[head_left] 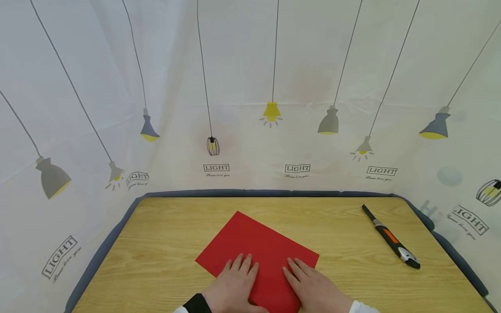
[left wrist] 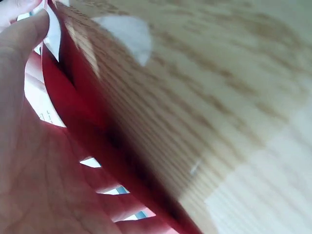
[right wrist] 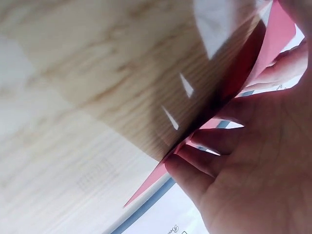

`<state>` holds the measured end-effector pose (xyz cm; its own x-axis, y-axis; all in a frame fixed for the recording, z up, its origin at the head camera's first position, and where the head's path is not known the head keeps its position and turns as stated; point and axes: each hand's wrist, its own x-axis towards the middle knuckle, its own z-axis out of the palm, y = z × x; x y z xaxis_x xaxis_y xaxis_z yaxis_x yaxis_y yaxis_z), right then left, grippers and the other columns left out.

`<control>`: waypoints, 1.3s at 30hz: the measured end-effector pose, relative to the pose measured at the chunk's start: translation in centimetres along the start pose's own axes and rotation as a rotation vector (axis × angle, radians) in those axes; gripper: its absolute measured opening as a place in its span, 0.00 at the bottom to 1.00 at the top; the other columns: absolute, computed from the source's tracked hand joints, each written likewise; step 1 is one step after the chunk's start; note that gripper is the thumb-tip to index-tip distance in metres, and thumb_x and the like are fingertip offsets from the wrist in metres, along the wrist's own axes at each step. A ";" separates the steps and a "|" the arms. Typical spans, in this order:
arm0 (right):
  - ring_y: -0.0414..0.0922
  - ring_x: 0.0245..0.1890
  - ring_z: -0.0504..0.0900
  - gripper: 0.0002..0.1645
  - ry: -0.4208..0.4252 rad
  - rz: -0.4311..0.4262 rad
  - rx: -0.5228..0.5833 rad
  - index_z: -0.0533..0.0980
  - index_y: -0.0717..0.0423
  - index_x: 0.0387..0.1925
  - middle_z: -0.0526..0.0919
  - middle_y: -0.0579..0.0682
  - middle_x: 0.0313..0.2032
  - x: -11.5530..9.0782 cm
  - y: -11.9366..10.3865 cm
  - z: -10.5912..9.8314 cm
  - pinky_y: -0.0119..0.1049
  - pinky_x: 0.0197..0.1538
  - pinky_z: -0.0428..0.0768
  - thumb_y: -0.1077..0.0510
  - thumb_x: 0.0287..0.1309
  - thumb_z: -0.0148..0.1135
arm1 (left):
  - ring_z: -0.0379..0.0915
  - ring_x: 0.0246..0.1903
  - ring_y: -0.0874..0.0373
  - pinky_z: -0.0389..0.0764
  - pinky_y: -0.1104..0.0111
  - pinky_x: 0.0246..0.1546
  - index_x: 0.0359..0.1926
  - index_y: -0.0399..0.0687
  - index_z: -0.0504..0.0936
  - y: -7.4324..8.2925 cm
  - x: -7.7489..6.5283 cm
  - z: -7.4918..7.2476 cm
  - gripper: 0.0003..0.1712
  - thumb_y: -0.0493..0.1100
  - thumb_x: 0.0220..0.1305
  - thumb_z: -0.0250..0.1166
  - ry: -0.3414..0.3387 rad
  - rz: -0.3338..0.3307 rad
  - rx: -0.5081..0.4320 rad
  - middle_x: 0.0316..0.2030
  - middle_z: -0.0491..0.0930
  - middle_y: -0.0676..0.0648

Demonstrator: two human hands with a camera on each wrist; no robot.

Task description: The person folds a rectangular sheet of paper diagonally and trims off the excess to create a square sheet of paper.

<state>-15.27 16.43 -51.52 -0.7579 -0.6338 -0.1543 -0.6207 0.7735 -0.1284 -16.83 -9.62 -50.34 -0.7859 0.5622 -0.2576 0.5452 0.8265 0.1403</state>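
Note:
A red sheet of paper (head_left: 258,248) lies slantwise on the wooden table, between and under both hands. My left hand (head_left: 232,287) rests on its near left part with the fingers extended, and the left thumb (left wrist: 31,34) lies along the paper's near edge. On the near right side, my right hand (head_left: 317,289) presses on the sheet with straight fingers (right wrist: 190,170). Both wrist views show the near part of the paper bowed up off the wood. In the head view, the bottom frame border cuts off the nearest corner.
To the right on the table (head_left: 156,243) lies a slim black utility knife (head_left: 391,239) with an orange strip and a grey end. Dark blue edging (head_left: 242,193) borders the tabletop. White cloth (head_left: 242,65) printed with hanging lamps surrounds it at the back and sides.

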 end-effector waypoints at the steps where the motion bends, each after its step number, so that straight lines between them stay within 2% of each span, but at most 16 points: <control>1: 0.59 0.71 0.66 0.65 -0.001 0.003 0.004 0.67 0.54 0.74 0.66 0.57 0.73 0.1 0.0 0.0 0.53 0.63 0.76 0.13 0.48 0.55 | 0.58 0.73 0.41 0.68 0.45 0.67 0.76 0.51 0.67 0.0 0.0 0.0 0.61 0.83 0.50 0.62 -0.003 -0.002 -0.009 0.75 0.63 0.44; 7: 0.58 0.68 0.69 0.63 0.002 0.032 0.060 0.69 0.52 0.73 0.69 0.56 0.71 0.4 0.1 -0.3 0.57 0.60 0.78 0.14 0.47 0.58 | 0.60 0.71 0.41 0.69 0.43 0.66 0.74 0.51 0.69 -0.1 0.2 -0.1 0.57 0.80 0.52 0.64 0.013 -0.005 -0.050 0.73 0.65 0.44; 14: 0.54 0.65 0.71 0.54 0.024 0.041 0.148 0.72 0.49 0.71 0.72 0.50 0.69 0.5 1.3 -0.5 0.59 0.60 0.77 0.21 0.52 0.64 | 0.64 0.69 0.42 0.71 0.45 0.64 0.71 0.53 0.73 -0.3 0.2 0.1 0.43 0.68 0.60 0.69 0.053 -0.011 0.003 0.71 0.68 0.45; 16: 0.53 0.65 0.73 0.49 0.045 0.033 0.138 0.74 0.50 0.70 0.74 0.49 0.67 0.4 1.7 -0.6 0.57 0.59 0.78 0.27 0.55 0.67 | 0.65 0.68 0.42 0.72 0.45 0.64 0.69 0.53 0.74 -0.3 0.2 0.1 0.40 0.65 0.62 0.69 0.061 -0.016 0.007 0.70 0.69 0.45; 18: 0.52 0.64 0.74 0.40 0.071 0.030 0.116 0.75 0.51 0.68 0.75 0.49 0.66 0.2 2.0 -0.8 0.54 0.58 0.80 0.37 0.59 0.69 | 0.66 0.68 0.43 0.72 0.46 0.64 0.67 0.52 0.76 -0.3 0.2 0.1 0.36 0.61 0.62 0.70 0.074 -0.020 0.008 0.69 0.70 0.45; 22: 0.53 0.62 0.77 0.28 0.129 0.046 0.067 0.79 0.54 0.63 0.78 0.52 0.63 -0.1 2.7 -1.0 0.52 0.57 0.81 0.56 0.61 0.65 | 0.68 0.67 0.44 0.73 0.48 0.64 0.60 0.49 0.77 -0.3 0.1 -0.1 0.29 0.53 0.61 0.73 0.100 -0.030 -0.001 0.67 0.73 0.45; 26: 0.54 0.60 0.79 0.23 0.166 0.099 0.076 0.81 0.54 0.60 0.80 0.51 0.61 -0.1 3.6 -1.0 0.52 0.58 0.81 0.60 0.63 0.64 | 0.69 0.66 0.47 0.73 0.54 0.65 0.58 0.49 0.77 -0.6 -0.1 -0.3 0.27 0.51 0.61 0.73 0.116 -0.032 -0.021 0.65 0.74 0.45; 30: 0.51 0.56 0.81 0.19 0.242 0.135 0.096 0.83 0.54 0.55 0.82 0.50 0.55 0.0 4.8 -0.9 0.50 0.55 0.82 0.61 0.62 0.64 | 0.71 0.63 0.50 0.76 0.58 0.62 0.56 0.49 0.78 -1.0 -0.2 -0.6 0.22 0.51 0.65 0.70 0.138 -0.027 -0.053 0.63 0.76 0.46; 35: 0.47 0.46 0.83 0.12 0.359 0.133 0.117 0.86 0.54 0.46 0.84 0.45 0.44 0.2 6.2 -0.9 0.46 0.49 0.84 0.63 0.59 0.69 | 0.74 0.44 0.60 0.80 0.65 0.49 0.43 0.54 0.79 -1.8 -0.1 -1.1 0.10 0.52 0.68 0.68 0.177 -0.016 -0.136 0.45 0.80 0.55; 39: 0.39 0.38 0.82 0.06 0.383 0.176 0.159 0.87 0.48 0.39 0.82 0.36 0.35 0.4 6.9 -1.1 0.41 0.44 0.83 0.60 0.59 0.72 | 0.71 0.32 0.65 0.78 0.68 0.39 0.38 0.59 0.78 -2.4 0.2 -1.6 0.10 0.56 0.69 0.67 0.162 -0.034 -0.288 0.33 0.76 0.61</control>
<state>-20.05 21.50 -51.39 -0.8876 -0.4228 0.1828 -0.4595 0.8407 -0.2865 -18.81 -11.43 -49.21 -0.8512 0.5121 -0.1148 0.4307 0.8066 0.4049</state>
